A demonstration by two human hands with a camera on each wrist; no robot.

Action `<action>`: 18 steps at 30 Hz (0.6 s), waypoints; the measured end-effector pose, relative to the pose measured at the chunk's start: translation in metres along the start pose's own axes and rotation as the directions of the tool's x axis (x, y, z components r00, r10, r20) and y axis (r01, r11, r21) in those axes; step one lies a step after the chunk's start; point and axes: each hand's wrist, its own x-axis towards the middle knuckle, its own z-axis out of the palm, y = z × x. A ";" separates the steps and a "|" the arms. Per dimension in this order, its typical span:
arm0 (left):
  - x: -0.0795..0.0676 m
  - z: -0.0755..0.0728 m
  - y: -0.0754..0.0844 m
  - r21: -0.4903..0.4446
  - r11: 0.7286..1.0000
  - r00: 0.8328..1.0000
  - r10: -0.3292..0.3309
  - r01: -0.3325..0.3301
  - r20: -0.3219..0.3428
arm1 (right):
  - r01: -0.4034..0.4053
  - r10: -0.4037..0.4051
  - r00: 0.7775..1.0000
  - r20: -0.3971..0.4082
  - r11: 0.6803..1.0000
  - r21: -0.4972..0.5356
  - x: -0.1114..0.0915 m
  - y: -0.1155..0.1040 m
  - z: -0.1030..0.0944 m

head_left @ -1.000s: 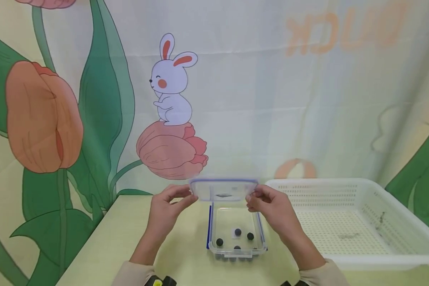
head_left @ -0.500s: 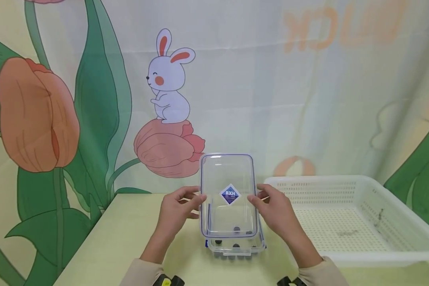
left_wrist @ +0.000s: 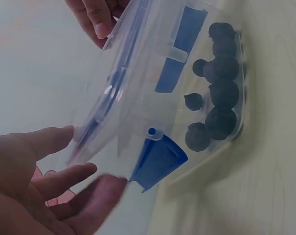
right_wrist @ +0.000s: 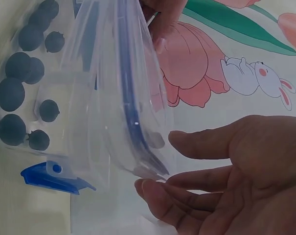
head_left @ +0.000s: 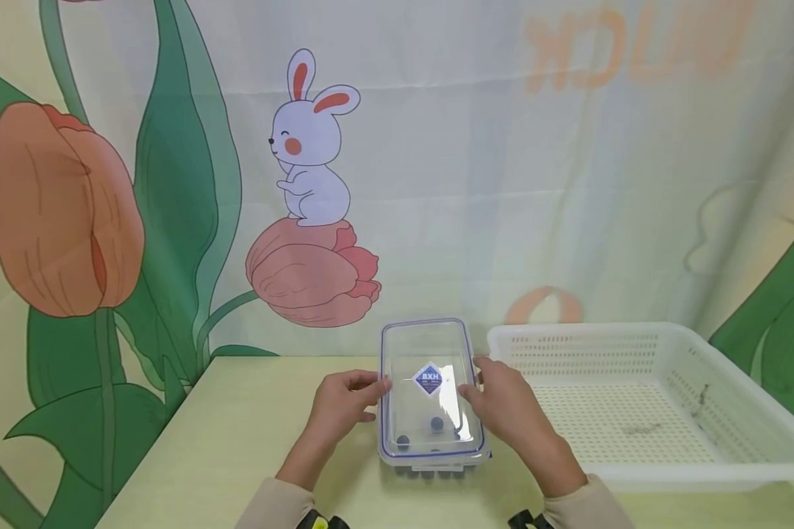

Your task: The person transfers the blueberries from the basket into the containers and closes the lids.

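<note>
A clear plastic lid (head_left: 410, 345) with a blue seal and a BXH sticker lies over a clear food container (left_wrist: 138, 105). In the wrist views it slants, its far end raised off the box and its near end down at the rim. My left hand (head_left: 342, 402) pinches the lid's left edge between thumb and fingers. On the opposite edge my right hand (head_left: 508, 404) pinches it likewise. Several dark blueberries (left_wrist: 222, 94) sit on the container's bottom. Blue side latches (right_wrist: 57, 178) hang unfastened.
A white perforated plastic basket (head_left: 595, 474) stands right of the container on the pale yellow table (head_left: 251, 433). Behind the table hangs a curtain (head_left: 437, 184) printed with tulips and a rabbit.
Both hands have turned the lid from nearly edge-on to facing me, then lowered it onto the container. The container and basket have stayed in place.
</note>
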 end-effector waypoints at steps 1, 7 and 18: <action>0.000 0.001 -0.001 0.015 1.000 1.000 -0.007 0.007 -0.001 | 0.002 -0.002 1.000 0.002 1.000 -0.008 0.000 0.000 0.000; 0.000 0.003 -0.006 -0.022 0.997 0.996 -0.066 0.068 0.056 | -0.006 0.006 1.000 0.014 0.999 -0.039 0.000 -0.002 0.001; 0.004 0.003 -0.015 -0.033 0.993 0.992 -0.111 0.113 0.068 | -0.032 0.032 0.998 0.053 0.999 -0.008 0.000 -0.002 0.009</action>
